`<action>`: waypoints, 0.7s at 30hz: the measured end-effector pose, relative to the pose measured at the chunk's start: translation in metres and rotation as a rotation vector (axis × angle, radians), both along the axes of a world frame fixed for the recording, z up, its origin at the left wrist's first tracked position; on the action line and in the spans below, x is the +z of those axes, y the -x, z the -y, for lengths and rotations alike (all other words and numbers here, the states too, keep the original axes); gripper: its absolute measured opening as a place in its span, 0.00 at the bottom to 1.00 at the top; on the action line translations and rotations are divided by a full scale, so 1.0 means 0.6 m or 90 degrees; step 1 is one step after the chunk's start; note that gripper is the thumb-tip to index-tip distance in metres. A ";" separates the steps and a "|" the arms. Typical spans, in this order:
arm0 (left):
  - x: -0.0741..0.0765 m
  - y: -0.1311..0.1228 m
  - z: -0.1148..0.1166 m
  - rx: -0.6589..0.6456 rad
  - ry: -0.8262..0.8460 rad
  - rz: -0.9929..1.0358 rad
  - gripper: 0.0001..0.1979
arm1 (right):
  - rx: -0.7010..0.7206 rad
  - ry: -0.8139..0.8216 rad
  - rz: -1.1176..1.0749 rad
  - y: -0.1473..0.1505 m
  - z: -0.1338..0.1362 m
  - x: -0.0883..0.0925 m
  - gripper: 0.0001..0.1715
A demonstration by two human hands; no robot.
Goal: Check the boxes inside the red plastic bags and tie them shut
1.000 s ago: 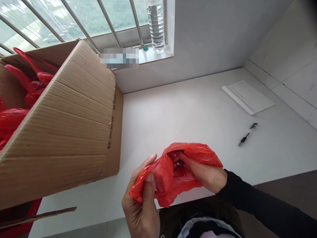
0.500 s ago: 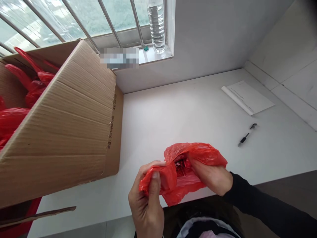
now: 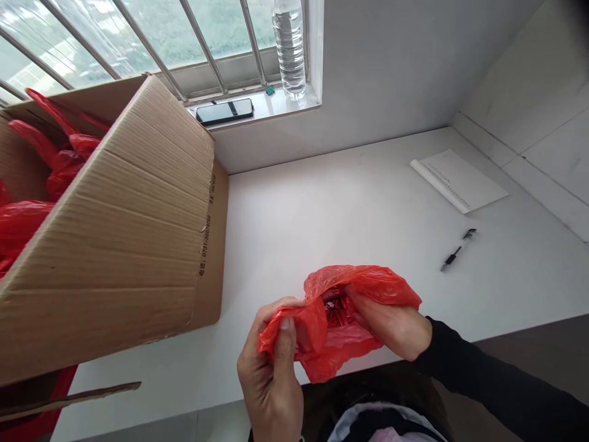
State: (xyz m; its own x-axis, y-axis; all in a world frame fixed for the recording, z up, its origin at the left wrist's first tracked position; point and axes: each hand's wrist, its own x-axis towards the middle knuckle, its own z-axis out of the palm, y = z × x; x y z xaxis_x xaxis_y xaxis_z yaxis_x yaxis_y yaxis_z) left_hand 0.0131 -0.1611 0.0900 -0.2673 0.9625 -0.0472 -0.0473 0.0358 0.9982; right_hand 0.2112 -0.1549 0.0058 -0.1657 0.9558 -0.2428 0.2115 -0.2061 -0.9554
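Note:
A thin red plastic bag (image 3: 317,362) is at the front edge of the white table, its mouth facing up toward me. My left hand (image 3: 275,368) is closed on the bag's left side, the thumb pressing the gathered plastic against the fingers. My right hand (image 3: 391,322) reaches into the bag from the right. The plastic hides its fingers, so what they touch does not show. Between the hands, small shiny dark-red wrapped items (image 3: 335,310) are visible inside the bag; their kind cannot be made out.
A large open cardboard box (image 3: 119,245) stands at the left, with several red plastic bags (image 3: 27,221) inside. A pen (image 3: 458,250) and a curled printed sheet (image 3: 464,184) lie on the right of the table (image 3: 331,202). A water bottle (image 3: 289,49) and a phone (image 3: 225,111) are on the barred windowsill.

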 end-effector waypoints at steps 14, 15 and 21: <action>0.003 0.007 -0.003 0.003 0.007 -0.005 0.11 | -0.036 0.194 -0.149 0.040 -0.033 0.049 0.25; 0.003 0.007 -0.003 0.005 0.005 -0.006 0.11 | -0.043 0.195 -0.162 0.043 -0.036 0.052 0.26; 0.012 0.002 -0.004 0.043 0.023 0.009 0.12 | -0.070 0.143 -0.159 0.040 -0.028 0.037 0.22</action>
